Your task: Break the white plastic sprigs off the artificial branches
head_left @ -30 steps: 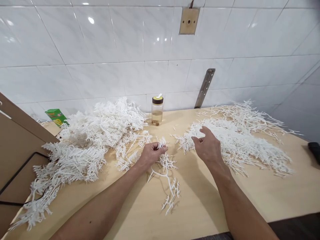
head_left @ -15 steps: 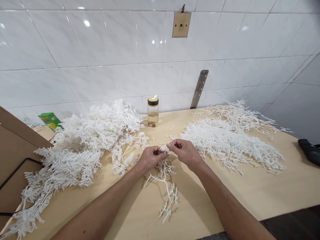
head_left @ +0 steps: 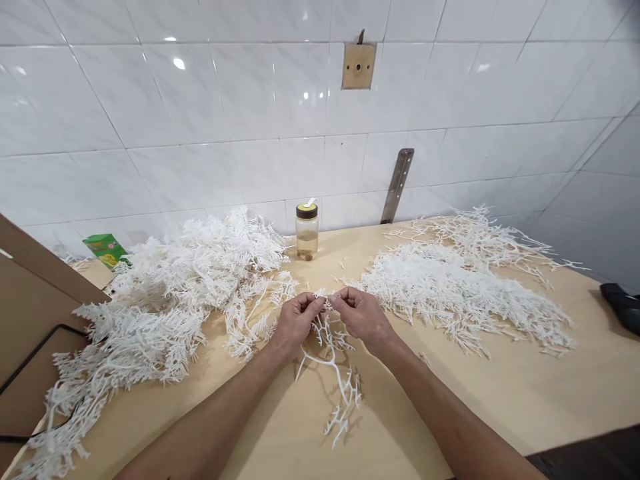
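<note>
Here's my left hand (head_left: pixel 295 323) pinching a thin, branching white sprig (head_left: pixel 331 362) near its top, right hand (head_left: pixel 365 318) pinching just beside; it trails below over pale wood-look tabletop (head_left: pixel 400 427), between two frilly white heaps (head_left: pixel 453 283).

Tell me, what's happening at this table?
A person's bare left hand and right hand are close together, fingertips pinching a small white sprig. A branching white piece shows just below them. A left heap and a right heap of similar white pieces lie on the table, and a lidded bottle stands beyond, near the tiled wall.
</note>
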Action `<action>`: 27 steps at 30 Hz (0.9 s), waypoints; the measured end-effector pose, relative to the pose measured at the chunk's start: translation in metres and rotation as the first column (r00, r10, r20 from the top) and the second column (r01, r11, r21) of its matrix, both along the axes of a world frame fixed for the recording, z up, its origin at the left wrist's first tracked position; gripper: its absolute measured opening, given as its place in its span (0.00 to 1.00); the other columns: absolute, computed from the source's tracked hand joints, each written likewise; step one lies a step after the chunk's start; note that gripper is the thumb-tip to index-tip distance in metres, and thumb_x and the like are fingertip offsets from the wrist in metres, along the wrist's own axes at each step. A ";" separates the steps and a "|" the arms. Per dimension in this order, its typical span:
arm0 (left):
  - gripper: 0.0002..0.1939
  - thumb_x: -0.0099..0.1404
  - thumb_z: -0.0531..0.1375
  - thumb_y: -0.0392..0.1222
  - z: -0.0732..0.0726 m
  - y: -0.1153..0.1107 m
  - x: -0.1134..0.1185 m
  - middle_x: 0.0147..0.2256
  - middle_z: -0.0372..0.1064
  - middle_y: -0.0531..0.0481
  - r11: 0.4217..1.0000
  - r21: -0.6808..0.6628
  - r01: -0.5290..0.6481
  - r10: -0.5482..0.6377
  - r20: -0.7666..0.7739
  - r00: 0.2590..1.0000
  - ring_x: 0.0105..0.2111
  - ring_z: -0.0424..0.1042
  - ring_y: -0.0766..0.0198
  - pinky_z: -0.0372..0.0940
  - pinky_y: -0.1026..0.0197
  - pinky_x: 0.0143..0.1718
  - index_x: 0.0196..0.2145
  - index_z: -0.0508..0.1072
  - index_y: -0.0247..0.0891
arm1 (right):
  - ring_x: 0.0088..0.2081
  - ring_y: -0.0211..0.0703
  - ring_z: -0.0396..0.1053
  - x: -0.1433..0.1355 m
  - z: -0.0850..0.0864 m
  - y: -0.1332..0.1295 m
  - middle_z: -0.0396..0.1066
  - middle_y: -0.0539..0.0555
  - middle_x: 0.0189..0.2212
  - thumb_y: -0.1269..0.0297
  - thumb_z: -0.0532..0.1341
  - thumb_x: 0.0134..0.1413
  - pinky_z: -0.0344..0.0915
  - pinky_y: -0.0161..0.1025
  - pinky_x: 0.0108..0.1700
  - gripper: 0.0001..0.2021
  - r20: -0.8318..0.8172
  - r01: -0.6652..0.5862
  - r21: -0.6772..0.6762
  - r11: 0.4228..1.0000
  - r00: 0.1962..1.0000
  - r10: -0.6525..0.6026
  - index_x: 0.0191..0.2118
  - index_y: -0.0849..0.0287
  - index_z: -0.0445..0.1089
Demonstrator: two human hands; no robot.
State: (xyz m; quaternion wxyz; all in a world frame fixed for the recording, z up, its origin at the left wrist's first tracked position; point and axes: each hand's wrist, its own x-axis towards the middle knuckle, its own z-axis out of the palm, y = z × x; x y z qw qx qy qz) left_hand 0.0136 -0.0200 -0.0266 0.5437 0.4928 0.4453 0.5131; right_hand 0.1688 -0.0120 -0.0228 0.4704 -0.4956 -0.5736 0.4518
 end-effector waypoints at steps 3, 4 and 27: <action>0.18 0.55 0.66 0.54 -0.002 0.001 -0.001 0.20 0.63 0.56 1.000 -0.010 -0.005 0.005 0.015 1.000 0.19 0.61 0.71 0.56 0.67 0.21 0.27 0.70 0.36 | 0.18 0.34 0.54 -0.003 -0.003 -0.001 0.60 0.46 0.16 0.39 0.63 0.45 0.52 0.34 0.20 0.23 0.020 -0.028 0.007 1.000 0.999 0.028 0.26 0.58 0.67; 0.17 0.55 0.66 0.54 -0.002 0.001 -0.001 0.20 0.63 0.56 1.000 -0.018 -0.001 0.001 0.009 1.000 0.18 0.60 0.71 0.56 0.67 0.21 0.28 0.70 0.36 | 0.18 0.34 0.55 -0.003 -0.004 -0.001 0.61 0.46 0.17 0.40 0.64 0.45 0.52 0.34 0.20 0.23 0.023 -0.034 0.005 0.999 0.999 0.034 0.25 0.58 0.67; 0.17 0.66 0.53 0.53 0.007 -0.003 -0.007 0.23 0.53 0.57 0.957 0.127 0.261 -0.180 -0.447 0.876 0.23 0.53 0.68 0.50 0.64 0.25 0.28 0.64 0.37 | 0.18 0.31 0.52 0.024 0.011 0.000 0.57 0.45 0.17 0.50 0.65 0.49 0.51 0.32 0.18 0.17 0.035 -0.269 -0.125 0.955 0.961 0.275 0.31 0.61 0.73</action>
